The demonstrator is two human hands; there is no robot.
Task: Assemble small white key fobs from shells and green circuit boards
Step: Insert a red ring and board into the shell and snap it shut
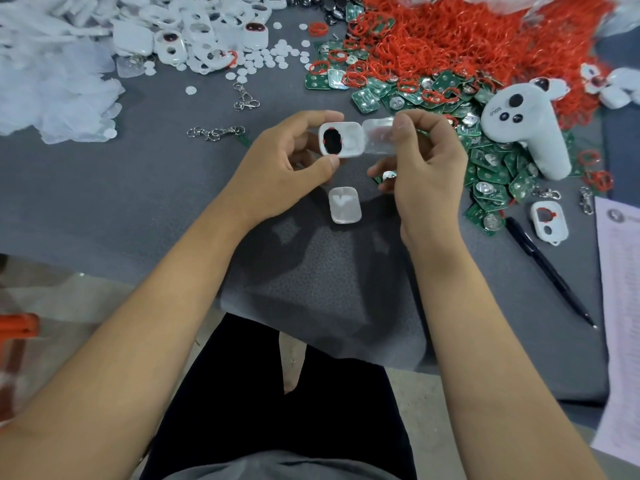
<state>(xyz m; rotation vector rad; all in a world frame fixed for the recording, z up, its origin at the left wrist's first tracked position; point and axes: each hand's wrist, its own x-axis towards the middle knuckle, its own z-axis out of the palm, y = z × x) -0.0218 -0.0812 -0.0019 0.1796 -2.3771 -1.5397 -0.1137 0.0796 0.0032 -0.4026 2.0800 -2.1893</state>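
Two bare hands are working above a grey table [104,188] in the head view. The left hand [277,168] is pinching a white shell [341,139] between curled fingers and thumb, its inner side facing up, with a dark oval part sitting in its left half and a thin red rim showing round that part. The right hand [426,161] is gripping a clear plastic piece [379,135] with thumb and forefinger, holding it just beside the shell's right edge, touching or nearly touching; I cannot tell which. Its lower fingers are curling round a small green circuit board [386,175] with a silver disc on it.

Directly below the hands, a second white shell half [344,205] is lying flat on the table. To the right, a heap of green circuit boards [491,168] is spreading toward the table edge, and a big pile of red rubber rings [450,39] is lying behind it. A white controller [526,126] is resting on the boards. More white shells [207,32] are heaping at the far left, with small white discs [273,55] scattered beside them. Metal key clips [216,132] are lying left of the hands, and a black pen [550,271] is lying at the right, near a printed sheet [620,306].
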